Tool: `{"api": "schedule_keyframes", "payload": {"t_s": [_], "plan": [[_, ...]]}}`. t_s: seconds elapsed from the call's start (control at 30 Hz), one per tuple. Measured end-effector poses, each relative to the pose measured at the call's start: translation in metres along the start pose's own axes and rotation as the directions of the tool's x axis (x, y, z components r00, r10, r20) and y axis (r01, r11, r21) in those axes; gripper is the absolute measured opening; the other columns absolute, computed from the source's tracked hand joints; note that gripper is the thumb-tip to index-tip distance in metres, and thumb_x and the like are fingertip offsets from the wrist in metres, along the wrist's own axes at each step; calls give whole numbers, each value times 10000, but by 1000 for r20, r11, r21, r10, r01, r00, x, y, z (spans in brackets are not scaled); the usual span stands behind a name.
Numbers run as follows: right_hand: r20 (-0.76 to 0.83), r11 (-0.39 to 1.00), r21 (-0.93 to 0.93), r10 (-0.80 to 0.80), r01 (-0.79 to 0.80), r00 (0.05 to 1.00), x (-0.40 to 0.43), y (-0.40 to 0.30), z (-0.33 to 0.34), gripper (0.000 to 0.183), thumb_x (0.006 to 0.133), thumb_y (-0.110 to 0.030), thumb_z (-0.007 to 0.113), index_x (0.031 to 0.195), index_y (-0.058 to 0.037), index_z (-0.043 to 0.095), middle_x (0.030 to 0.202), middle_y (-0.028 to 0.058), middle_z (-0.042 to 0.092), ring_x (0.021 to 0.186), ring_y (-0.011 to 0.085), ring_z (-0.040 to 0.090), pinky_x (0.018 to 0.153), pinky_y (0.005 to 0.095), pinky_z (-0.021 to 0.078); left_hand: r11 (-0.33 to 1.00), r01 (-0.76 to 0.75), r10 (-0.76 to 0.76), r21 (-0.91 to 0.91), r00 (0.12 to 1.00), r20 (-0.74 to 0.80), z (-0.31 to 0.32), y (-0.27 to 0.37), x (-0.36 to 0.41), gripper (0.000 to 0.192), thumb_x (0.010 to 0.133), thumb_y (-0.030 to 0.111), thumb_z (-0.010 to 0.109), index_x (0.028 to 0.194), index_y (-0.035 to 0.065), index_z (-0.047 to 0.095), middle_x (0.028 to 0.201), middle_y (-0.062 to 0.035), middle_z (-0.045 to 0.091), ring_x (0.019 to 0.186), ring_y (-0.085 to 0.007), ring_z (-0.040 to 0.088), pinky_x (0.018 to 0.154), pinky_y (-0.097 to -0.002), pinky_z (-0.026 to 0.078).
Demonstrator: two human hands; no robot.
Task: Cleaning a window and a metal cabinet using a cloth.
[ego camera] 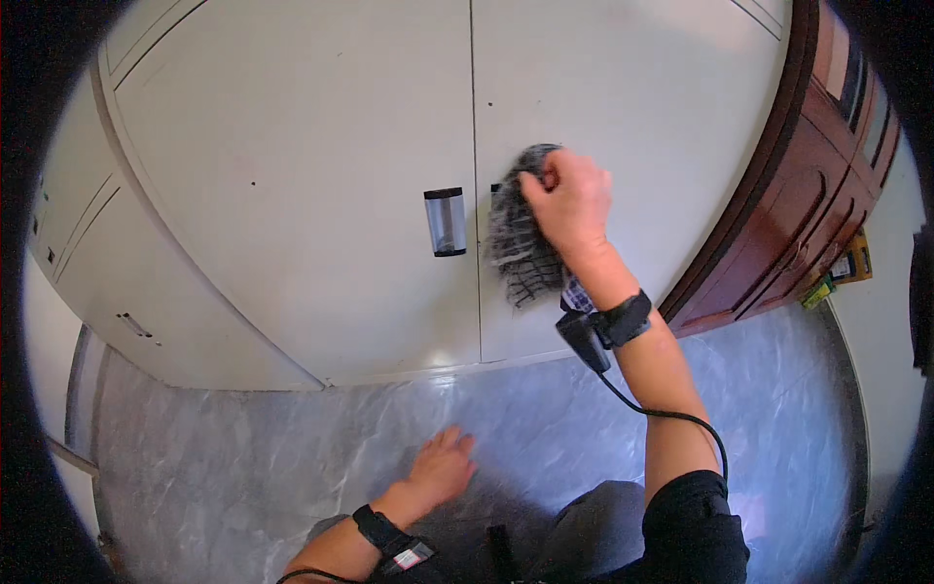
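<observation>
My right hand [573, 197] grips a dark checked cloth [527, 252] against the right door of a white cabinet [635, 95]. The cloth hangs down from my fingers and covers most of that door's handle; a small dark end of it shows at the cloth's left edge. On the left door, a metal handle with black ends [445, 223] is in plain sight beside the door gap. My left hand [444, 466] hangs low over the grey floor, apart from the cabinet, with nothing seen in it. Both wrists wear black straps with cables.
A reddish-brown wooden cabinet [795, 219] stands at the right, with yellow and green packages [850, 263] by its base. Another white cabinet section with a small handle [137, 325] is at the left. Grey marbled floor tiles [255, 452] lie below, and a pale wall rises at the far right.
</observation>
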State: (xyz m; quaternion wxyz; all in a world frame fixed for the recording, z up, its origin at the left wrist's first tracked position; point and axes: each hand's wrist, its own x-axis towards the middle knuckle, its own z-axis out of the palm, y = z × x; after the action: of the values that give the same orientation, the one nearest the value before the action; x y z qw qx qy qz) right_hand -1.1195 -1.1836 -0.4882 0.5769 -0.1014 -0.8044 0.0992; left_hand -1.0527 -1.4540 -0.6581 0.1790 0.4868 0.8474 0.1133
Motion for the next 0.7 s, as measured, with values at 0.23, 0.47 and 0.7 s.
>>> {"api": "schedule_keyframes", "payload": {"t_s": [0.23,0.47,0.7], "plan": [[-45,996,-32,-81,80,996,-3,7,1,188,565,-165,660,642,-98,501,585,27,491,606,234,481,567,345,342,999,-36,36,-4,999,-40,-1,-4,0,407,724,223,548,1065,25,447,1102,-194,405,996,-350,426,827,-395,381],[-23,1000,-24,17,-18,1000,1,13,-5,178,579,-164,653,622,-100,493,571,26,490,609,227,483,572,333,364,992,-101,88,-80,985,-147,2,-17,2,329,712,184,542,985,16,464,1044,-196,427,966,-350,431,815,-408,368],[-142,991,-21,127,-131,982,14,25,-16,208,582,-204,670,622,-91,499,537,18,488,560,219,490,541,338,394,998,-57,58,19,996,-64,1,-15,-2,408,733,230,546,1072,24,451,1106,-196,414,1029,-331,405,854,-384,358]]}}
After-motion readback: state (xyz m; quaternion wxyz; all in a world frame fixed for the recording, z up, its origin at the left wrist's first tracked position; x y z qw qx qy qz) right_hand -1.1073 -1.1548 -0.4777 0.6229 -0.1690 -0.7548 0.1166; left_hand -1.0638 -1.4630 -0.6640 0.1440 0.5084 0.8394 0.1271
